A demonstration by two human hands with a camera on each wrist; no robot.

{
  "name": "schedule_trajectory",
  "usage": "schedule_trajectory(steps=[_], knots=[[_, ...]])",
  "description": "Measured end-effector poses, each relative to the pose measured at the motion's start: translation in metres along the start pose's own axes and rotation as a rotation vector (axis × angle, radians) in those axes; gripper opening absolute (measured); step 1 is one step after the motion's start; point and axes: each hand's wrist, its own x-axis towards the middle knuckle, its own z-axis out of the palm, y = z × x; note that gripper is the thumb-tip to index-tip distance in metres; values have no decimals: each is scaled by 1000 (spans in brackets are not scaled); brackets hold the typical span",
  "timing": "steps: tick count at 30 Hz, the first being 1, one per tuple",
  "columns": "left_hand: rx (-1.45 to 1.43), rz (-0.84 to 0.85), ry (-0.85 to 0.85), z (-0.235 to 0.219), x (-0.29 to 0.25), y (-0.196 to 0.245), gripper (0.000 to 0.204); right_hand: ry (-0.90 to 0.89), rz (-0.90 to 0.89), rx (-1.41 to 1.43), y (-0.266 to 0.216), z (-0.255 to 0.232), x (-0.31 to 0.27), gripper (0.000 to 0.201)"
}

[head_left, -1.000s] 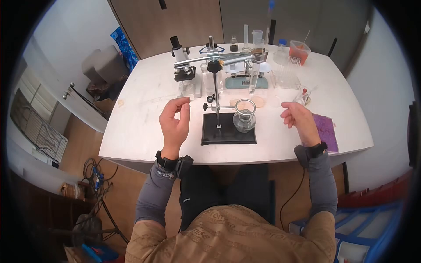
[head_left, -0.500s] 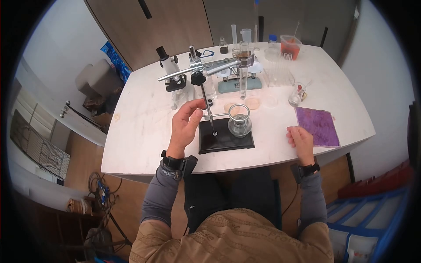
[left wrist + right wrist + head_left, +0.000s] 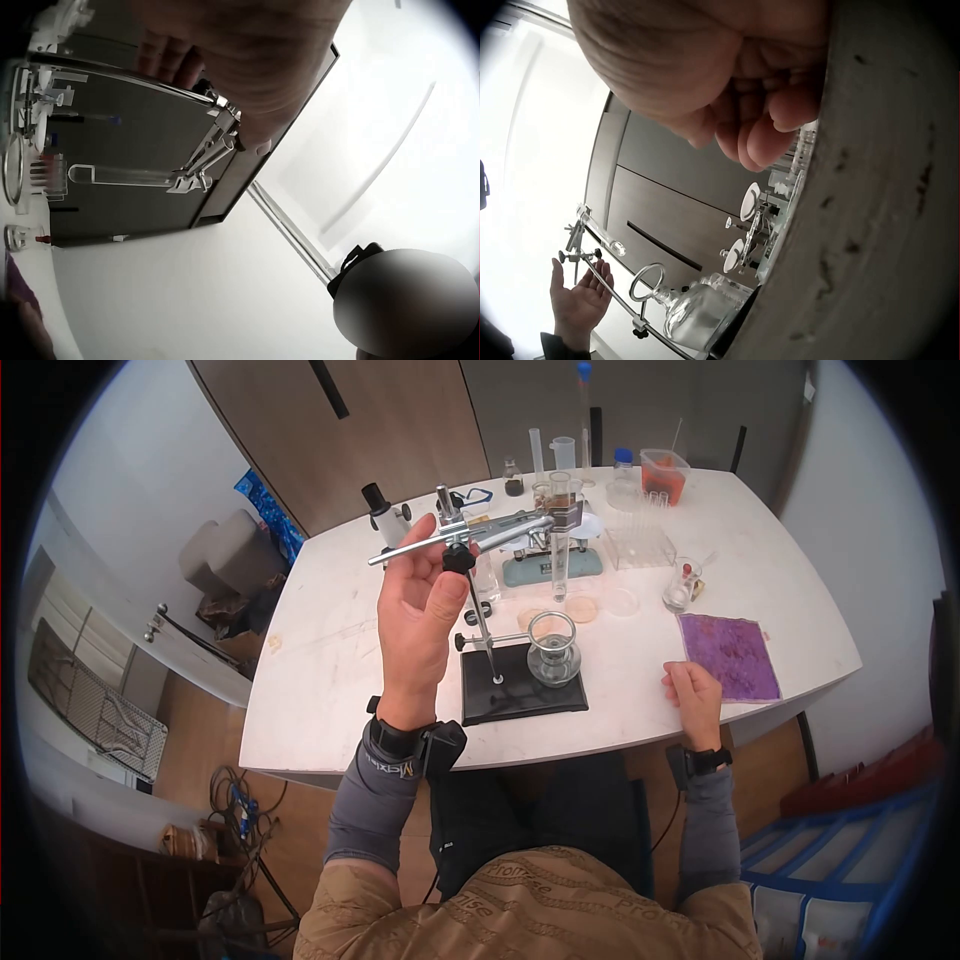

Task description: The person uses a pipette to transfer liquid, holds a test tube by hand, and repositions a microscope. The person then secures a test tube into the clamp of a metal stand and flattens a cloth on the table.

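My left hand (image 3: 415, 625) is raised beside the upper rod of the retort stand, its fingers reaching behind the clamp's long bar (image 3: 400, 550). The thumb stands apart below the black clamp knob (image 3: 458, 557); the right wrist view shows these fingers fairly straight. The clamp holds a glass test tube (image 3: 559, 565) upright, over the table. Lower on the stand, a metal ring (image 3: 552, 647) sits above a round glass flask (image 3: 566, 672) on the black base (image 3: 500, 705). My right hand (image 3: 695, 695) rests near the table's front edge, fingers loosely curled, holding nothing.
A purple cloth (image 3: 732, 657) lies beyond the right hand, with a small red-topped glass bottle (image 3: 680, 590) behind it. Further back are a balance (image 3: 525, 568), a test tube rack (image 3: 640, 550), a microscope (image 3: 378, 505) and a tub of red contents (image 3: 662, 478).
My left hand has moved in from the left and risen along the stand to the clamp knob. The right hand has lowered toward the table's front edge.
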Motion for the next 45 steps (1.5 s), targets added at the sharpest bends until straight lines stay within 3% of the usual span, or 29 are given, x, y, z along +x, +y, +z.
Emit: schedule_trajectory(steps=[9, 24, 36, 38, 41, 45], knots=[[-58, -48, 59, 22, 5, 11, 78, -2, -35, -22, 0, 0, -4, 27], [-90, -44, 53, 18, 7, 9, 72, -13, -58, -52, -1, 3, -4, 25], [-154, -74, 44, 18, 7, 8, 79, -30, -68, -77, -2, 2, -3, 25], [-125, -40, 48, 17, 6, 5, 69, -37, -63, -85, -1, 2, -1, 24], [-143, -44, 51, 16, 6, 0, 71, -73, -103, -83, -3, 5, 6, 24], [-187, -63, 49, 25, 2, 5, 89, -162, -263, -198, -62, 38, 2, 35]])
